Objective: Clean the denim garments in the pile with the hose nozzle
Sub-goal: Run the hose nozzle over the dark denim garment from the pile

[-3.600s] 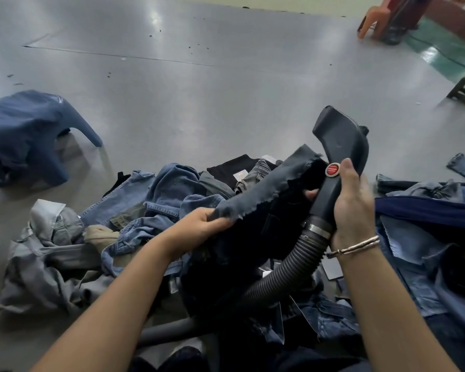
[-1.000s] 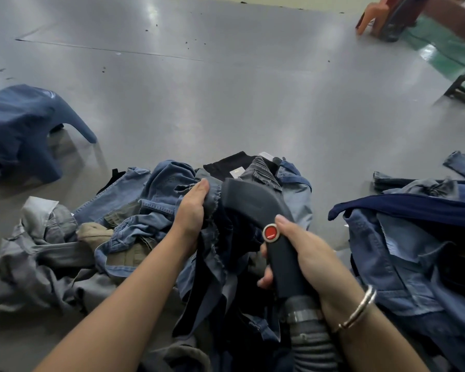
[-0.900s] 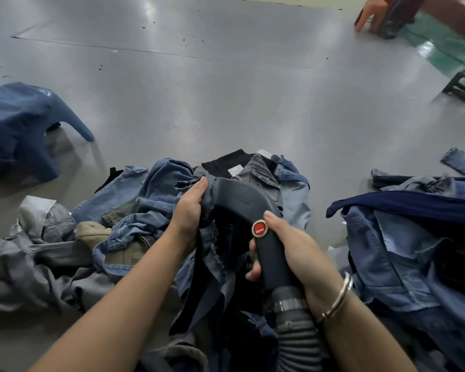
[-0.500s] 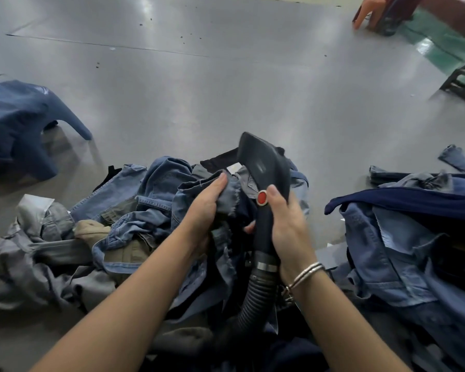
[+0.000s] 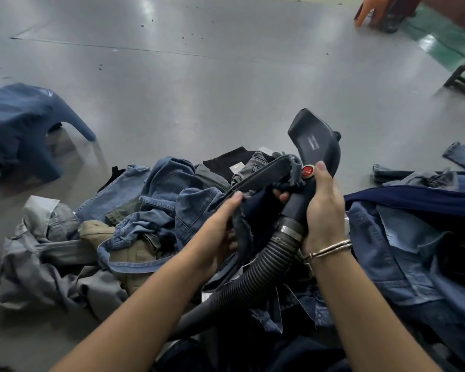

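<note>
The right hand (image 5: 323,210) was wrapped around the neck of the black hose nozzle (image 5: 316,146), fingers curled tight on the handle just above the metal collar where the ribbed hose (image 5: 255,275) joined it, with the thumb resting beside the red button (image 5: 308,170). Whether the button was pressed could not be told. The nozzle's flared mouth pointed up and away toward twelve o'clock, clear of any cloth.

The left hand (image 5: 220,229) pinched a dark denim garment (image 5: 261,181) with a frayed raw edge, thumb on top and fingers closed beneath, holding one band of it taut between the two hands (its far end was tucked against the nozzle under the right fingers). The rest of it hung down into the lap area at six o'clock.

The pile of denim garments (image 5: 151,210) lay on the grey floor (image 5: 199,84) at about nine to eleven o'clock of the hands, and a second heap (image 5: 403,237) sat at three o'clock. A blue stool (image 5: 24,124) stood well apart at ten o'clock.

The step in hand seemed to be presenting a section of this one garment for cleaning. The next move probably called for tipping the nozzle mouth down onto the stretched fabric and drawing it along the band while the left hand kept tension.
</note>
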`<action>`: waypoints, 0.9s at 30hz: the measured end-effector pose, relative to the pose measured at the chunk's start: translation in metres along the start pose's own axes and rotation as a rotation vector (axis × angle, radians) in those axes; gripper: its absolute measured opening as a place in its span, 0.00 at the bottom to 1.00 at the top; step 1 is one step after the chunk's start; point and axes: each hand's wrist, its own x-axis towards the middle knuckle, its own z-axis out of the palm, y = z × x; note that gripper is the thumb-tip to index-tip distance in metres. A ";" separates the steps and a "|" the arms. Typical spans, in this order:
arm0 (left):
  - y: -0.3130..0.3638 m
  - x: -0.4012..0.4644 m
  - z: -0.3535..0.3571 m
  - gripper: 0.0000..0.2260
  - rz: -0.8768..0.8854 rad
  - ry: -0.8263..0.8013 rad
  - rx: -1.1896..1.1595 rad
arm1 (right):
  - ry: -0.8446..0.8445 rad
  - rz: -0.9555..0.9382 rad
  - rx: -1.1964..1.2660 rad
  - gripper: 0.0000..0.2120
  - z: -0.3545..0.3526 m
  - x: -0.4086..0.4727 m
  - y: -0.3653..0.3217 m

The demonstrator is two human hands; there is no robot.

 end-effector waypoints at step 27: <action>0.019 0.010 -0.007 0.17 0.751 0.525 0.400 | -0.052 0.006 -0.249 0.11 -0.009 -0.004 -0.003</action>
